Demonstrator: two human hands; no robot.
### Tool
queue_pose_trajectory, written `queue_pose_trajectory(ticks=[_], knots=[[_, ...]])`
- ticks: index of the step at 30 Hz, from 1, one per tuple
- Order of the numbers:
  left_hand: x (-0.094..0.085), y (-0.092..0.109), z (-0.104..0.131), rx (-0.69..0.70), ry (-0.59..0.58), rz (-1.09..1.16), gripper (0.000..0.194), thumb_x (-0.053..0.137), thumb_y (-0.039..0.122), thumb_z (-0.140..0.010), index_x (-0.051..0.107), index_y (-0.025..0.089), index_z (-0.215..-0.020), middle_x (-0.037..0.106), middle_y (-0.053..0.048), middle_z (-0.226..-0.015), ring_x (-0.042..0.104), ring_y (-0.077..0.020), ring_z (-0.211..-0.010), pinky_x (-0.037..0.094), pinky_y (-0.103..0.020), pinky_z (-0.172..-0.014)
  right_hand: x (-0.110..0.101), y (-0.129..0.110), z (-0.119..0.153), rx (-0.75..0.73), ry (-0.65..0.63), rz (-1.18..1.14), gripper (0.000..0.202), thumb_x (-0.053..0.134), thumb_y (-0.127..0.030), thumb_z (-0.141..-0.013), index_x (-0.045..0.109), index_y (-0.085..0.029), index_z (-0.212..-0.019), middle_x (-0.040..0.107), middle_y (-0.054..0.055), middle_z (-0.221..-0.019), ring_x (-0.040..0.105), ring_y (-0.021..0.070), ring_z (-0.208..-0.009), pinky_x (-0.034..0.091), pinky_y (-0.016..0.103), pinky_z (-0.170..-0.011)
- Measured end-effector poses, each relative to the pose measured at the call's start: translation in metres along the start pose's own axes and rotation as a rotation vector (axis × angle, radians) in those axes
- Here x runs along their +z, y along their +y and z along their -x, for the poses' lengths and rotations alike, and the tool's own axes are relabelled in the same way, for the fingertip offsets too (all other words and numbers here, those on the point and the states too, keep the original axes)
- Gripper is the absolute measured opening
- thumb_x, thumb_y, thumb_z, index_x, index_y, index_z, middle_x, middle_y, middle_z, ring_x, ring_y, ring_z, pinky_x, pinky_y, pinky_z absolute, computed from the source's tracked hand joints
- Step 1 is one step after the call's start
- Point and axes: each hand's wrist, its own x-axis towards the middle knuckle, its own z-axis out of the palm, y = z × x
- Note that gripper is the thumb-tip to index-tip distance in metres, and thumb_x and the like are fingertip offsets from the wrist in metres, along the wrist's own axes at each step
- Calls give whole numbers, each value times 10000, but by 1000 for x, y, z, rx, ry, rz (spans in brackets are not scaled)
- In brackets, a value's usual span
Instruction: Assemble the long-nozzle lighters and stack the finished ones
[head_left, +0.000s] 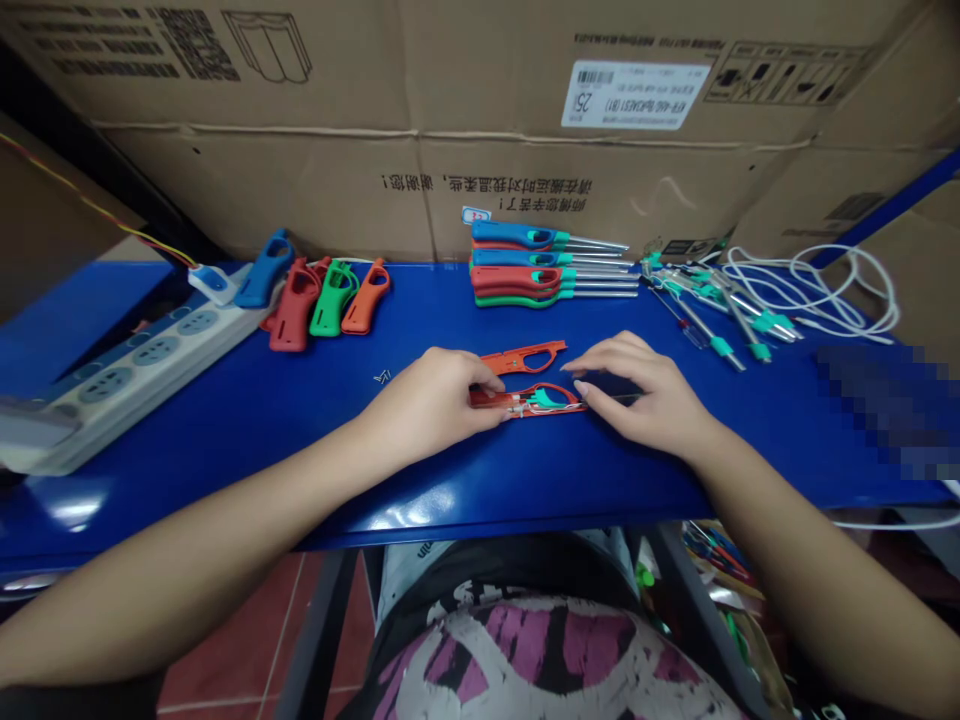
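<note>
An orange lighter half-shell [559, 411] lies in front of me, with a teal trigger [544, 399] and white wires inside. My left hand [442, 400] is closed around its left end, thumb along the near side and fingers over the far side. At its right end, my right hand [645, 395] has thumb and index finger curled close together. Something small and dark shows at those fingertips; I cannot make out what it is. Just beyond lies the matching orange cover half [525, 358], partly behind my left fingers. Several small screws [382, 377] lie left of my left hand.
Stacked lighters [517, 280] with metal tubes stand at the back. Coloured handles [337, 297] lie back left beside a power strip [150, 365]. Metal tubes with teal fittings [720, 310] and a coiled white cable [840, 290] are at right. A cardboard box [300, 190] walls the rear.
</note>
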Motion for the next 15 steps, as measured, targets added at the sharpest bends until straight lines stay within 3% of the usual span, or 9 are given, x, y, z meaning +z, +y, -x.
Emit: queue_pose_trajectory(ticks=[5, 9, 15], knots=[[-2, 3, 2, 141, 13, -75, 204, 721, 303, -868, 740, 197, -1041, 725, -46, -1010, 635, -220, -918, 491, -331, -782, -10, 5, 1, 96, -148, 30, 69, 666, -276, -904, 696, -241, -955, 711, 37, -901, 618, 214, -860, 477, 402, -830], [3, 4, 4, 345, -48, -172, 296, 663, 261, -913, 655, 189, -1200, 652, -76, -1224, 570, -261, -1135, 476, -409, -974, -10, 5, 2, 157, -233, 29, 152, 699, -384, -895, 698, -239, -943, 700, 40, -924, 613, 216, -905, 456, 402, -874], [13, 1, 4, 456, -66, -253, 254, 505, 191, -987, 648, 202, -1197, 622, -83, -1244, 582, -242, -1157, 488, -404, -1003, -3, 4, 2, 134, -280, 23, 99, 693, -323, -901, 675, -226, -894, 696, 33, -904, 607, 208, -895, 425, 381, -848]])
